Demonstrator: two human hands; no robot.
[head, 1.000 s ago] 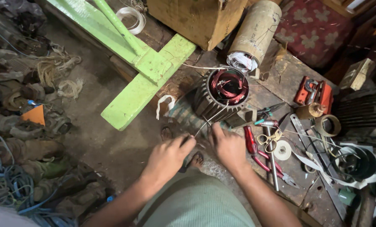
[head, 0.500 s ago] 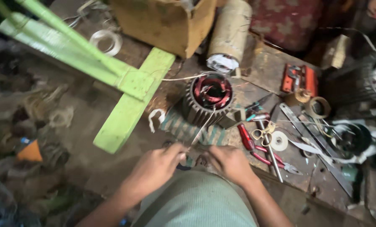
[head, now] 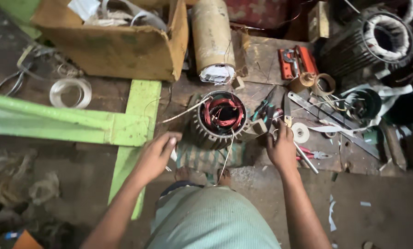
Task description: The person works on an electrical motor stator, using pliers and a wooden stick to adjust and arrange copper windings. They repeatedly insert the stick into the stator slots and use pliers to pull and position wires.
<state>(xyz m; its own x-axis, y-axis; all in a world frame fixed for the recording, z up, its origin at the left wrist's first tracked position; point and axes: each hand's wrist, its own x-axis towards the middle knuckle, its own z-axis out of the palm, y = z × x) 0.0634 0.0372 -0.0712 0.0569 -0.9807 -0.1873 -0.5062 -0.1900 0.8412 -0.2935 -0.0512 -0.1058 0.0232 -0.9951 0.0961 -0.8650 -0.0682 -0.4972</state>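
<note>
My hands have parted since a moment ago, when they worked close together in front of the motor; each now sits at one side of it. My left hand [head: 156,154] is loosely curled, fingers bent over a small white scrap at the motor's base; whether it grips the scrap I cannot tell. My right hand [head: 281,148] reaches out flat among the tools, fingertips at a small tag just beside the white tape roll [head: 301,132], clenching nothing that I can see. Both forearms stretch forward from my lap. The motor [head: 221,121] stands upright between my hands on a striped cloth [head: 205,158], its red copper winding showing. Beyond it lie a cardboard tube [head: 212,39], a cardboard box [head: 123,46] and a green wooden frame [head: 72,124].
</note>
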